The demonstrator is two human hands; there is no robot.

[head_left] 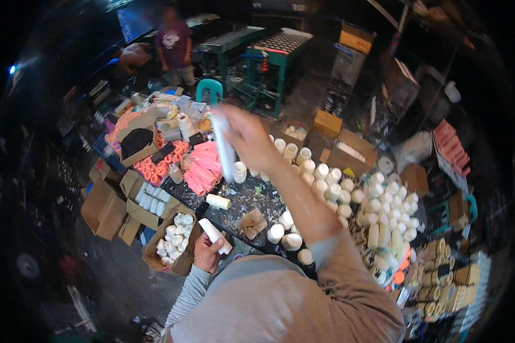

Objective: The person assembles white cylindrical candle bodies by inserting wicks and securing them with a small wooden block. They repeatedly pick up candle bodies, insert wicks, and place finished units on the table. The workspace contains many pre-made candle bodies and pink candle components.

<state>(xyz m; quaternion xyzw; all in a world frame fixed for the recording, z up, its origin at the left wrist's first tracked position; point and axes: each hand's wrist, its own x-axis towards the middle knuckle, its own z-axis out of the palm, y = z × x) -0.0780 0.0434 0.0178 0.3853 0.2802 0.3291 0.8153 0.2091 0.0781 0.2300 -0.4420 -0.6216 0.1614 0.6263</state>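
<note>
Person's left hand [208, 253] wrapped around a white cylinder [212, 231] at the near edge of the dark worktop [243, 199], just right of an open cardboard box [183, 265], blurred right hand [243, 132] raised, fingers curled on a long pale strip [225, 151], pink sticks [203, 168] to its left.

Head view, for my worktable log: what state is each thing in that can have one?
Left hand, closed on white cylinder
Right hand, raised, gripping blurred pale strip
Carton beside left hand, open, holding white pieces
Yellowish cylinder, lying on its side
Pink sticks, lying piled
</note>
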